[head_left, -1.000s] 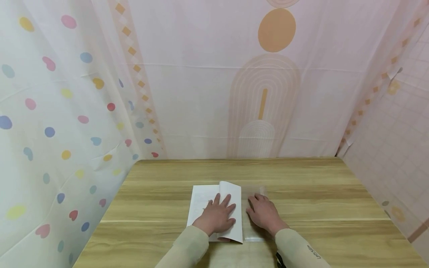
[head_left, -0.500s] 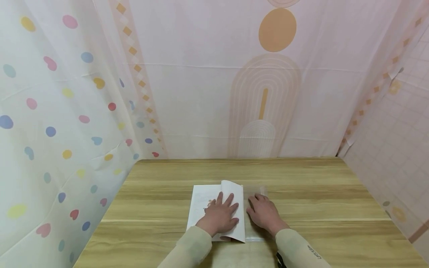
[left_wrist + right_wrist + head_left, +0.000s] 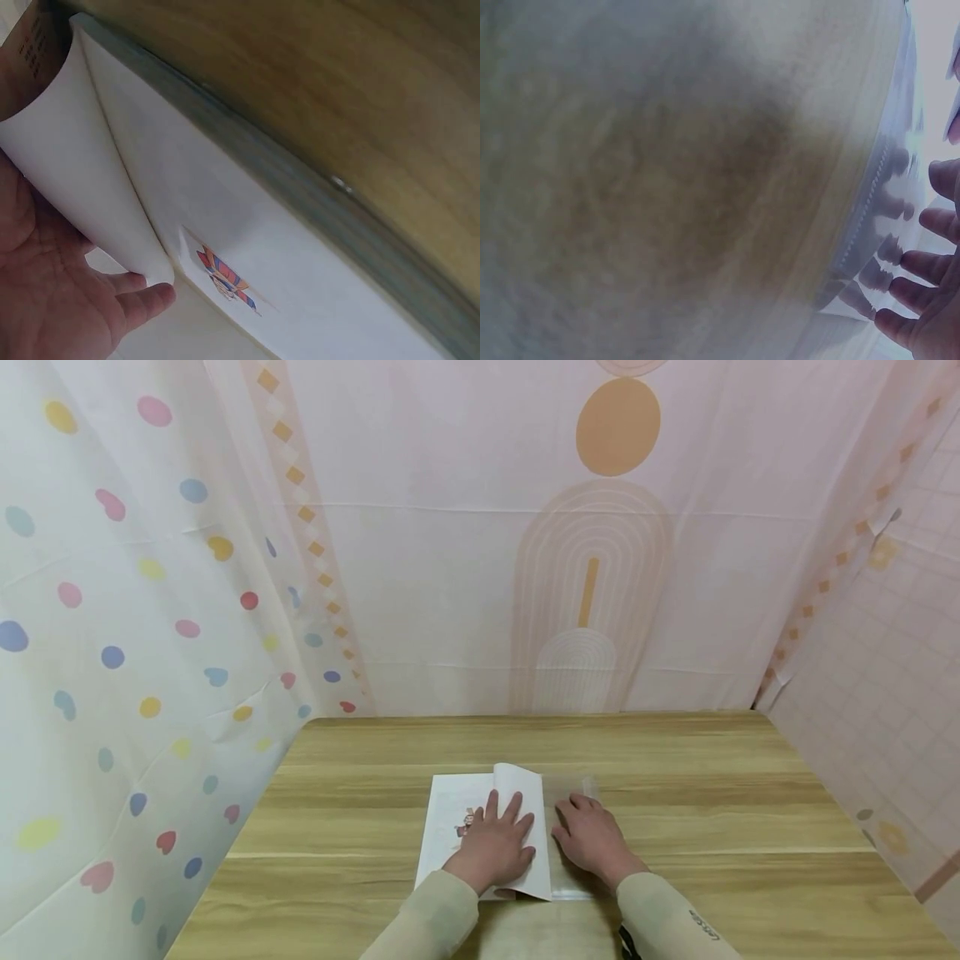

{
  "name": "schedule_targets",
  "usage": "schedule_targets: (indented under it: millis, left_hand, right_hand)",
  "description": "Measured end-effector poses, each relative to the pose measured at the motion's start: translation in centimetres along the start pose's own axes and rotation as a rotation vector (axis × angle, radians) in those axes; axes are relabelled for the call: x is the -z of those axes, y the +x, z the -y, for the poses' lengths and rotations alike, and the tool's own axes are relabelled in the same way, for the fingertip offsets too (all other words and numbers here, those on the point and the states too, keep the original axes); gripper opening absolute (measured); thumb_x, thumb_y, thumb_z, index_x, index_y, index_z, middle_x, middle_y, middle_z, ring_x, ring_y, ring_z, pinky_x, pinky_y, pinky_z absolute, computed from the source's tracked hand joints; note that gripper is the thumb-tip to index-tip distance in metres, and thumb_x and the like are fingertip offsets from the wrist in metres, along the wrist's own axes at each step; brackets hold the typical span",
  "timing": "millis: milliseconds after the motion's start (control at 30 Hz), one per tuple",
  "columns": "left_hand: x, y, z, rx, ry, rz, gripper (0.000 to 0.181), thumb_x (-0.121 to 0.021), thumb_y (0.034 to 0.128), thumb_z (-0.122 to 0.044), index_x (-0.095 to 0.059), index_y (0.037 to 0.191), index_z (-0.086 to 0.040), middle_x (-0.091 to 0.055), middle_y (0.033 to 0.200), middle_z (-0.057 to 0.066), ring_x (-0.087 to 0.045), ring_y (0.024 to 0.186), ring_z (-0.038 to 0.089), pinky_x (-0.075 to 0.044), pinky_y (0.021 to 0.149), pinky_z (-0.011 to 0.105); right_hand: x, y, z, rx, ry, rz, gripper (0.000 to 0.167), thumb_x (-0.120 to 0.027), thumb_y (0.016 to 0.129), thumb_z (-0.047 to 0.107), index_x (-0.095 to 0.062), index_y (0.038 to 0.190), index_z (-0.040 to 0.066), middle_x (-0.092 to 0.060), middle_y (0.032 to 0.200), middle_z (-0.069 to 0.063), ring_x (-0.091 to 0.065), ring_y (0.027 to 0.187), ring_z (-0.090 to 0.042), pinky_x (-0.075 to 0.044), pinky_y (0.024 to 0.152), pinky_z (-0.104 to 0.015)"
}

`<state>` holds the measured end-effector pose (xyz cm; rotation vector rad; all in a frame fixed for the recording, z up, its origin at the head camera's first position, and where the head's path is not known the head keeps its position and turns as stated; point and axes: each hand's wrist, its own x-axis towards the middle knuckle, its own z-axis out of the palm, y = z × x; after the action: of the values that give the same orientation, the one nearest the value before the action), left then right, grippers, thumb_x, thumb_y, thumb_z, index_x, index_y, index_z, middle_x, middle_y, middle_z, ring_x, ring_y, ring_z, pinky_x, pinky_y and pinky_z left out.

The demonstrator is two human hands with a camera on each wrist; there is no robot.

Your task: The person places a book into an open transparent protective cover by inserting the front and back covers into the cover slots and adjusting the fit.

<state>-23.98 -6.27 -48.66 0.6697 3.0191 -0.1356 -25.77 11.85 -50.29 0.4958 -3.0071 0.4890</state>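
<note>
A book with a white page lies on the table, a small coloured cartoon figure printed on it. Its right-hand leaf is bent over in a curve, brownish with print on its other face in the left wrist view. My left hand rests on this leaf with fingers spread. To the right, a clear plastic sheet extends from beside the book. My right hand presses on the plastic with slightly bent fingers. In the right wrist view the fingertips touch its shiny surface.
The wood-grain table extends around the book on all sides. Patterned curtains hang behind it and along both sides. The thick page block stands a little above the tabletop.
My left hand and the bent leaf have shifted slightly to the right, and more of the printed figure shows. The right hand stays in place on the plastic sheet.
</note>
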Motion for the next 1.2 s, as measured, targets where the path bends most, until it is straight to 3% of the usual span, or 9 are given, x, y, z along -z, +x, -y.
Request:
schedule_targets:
  millis: [533,667,833,967,1200]
  left_hand:
    - [0.4,0.0,-0.9,-0.016,0.018,-0.014,0.051,-0.050,0.0989,-0.047,-0.054,0.144,-0.024,-0.035,0.158,0.005,-0.028,0.143,0.043,-0.036,0.108,0.053]
    - [0.4,0.1,-1.2,-0.012,0.046,-0.033,0.051,-0.051,0.0985,-0.047,-0.055,0.143,-0.023,-0.038,0.157,0.006,-0.031,0.141,0.044,-0.038,0.106,0.053]
    - [0.2,0.2,-1.5,-0.023,0.058,-0.073,0.050,-0.052,0.0979,-0.045,-0.057,0.141,-0.021,-0.041,0.154,0.007,-0.034,0.138,0.046,-0.040,0.103,0.054]
    - [0.3,0.2,-1.1,-0.026,-0.016,-0.054,0.051,-0.049,0.0998,-0.044,-0.054,0.144,-0.020,-0.038,0.156,0.007,-0.030,0.141,0.045,-0.039,0.105,0.056]
    - [1.0,-0.5,0.9,-0.074,-0.247,-0.013,0.047,-0.043,0.1050,-0.029,-0.048,0.148,-0.012,-0.031,0.160,0.009,-0.024,0.147,0.037,-0.035,0.110,0.053]
  right_hand:
    - [0.2,-0.1,0.1,0.006,-0.006,-0.001,0.039,-0.064,0.096,0.023,-0.062,0.127,0.000,-0.055,0.132,-0.027,-0.050,0.123,-0.047,-0.044,0.097,-0.061]
    - [0.2,-0.2,0.2,0.042,-0.017,0.010,0.042,-0.063,0.096,0.025,-0.060,0.131,0.001,-0.053,0.136,-0.025,-0.046,0.128,-0.046,-0.037,0.102,-0.065]
    - [0.0,-0.3,0.3,0.117,0.016,0.083,0.046,-0.055,0.100,0.028,-0.056,0.139,0.004,-0.048,0.145,-0.021,-0.039,0.136,-0.042,-0.026,0.107,-0.068]
    - [-0.1,-0.3,0.3,0.127,0.054,0.118,0.046,-0.053,0.101,0.027,-0.054,0.141,0.003,-0.048,0.146,-0.020,-0.041,0.136,-0.038,-0.030,0.107,-0.066]
    - [0.1,-0.1,0.4,0.097,0.073,0.164,0.047,-0.053,0.102,0.028,-0.053,0.142,0.004,-0.047,0.148,-0.019,-0.041,0.137,-0.037,-0.032,0.107,-0.063]
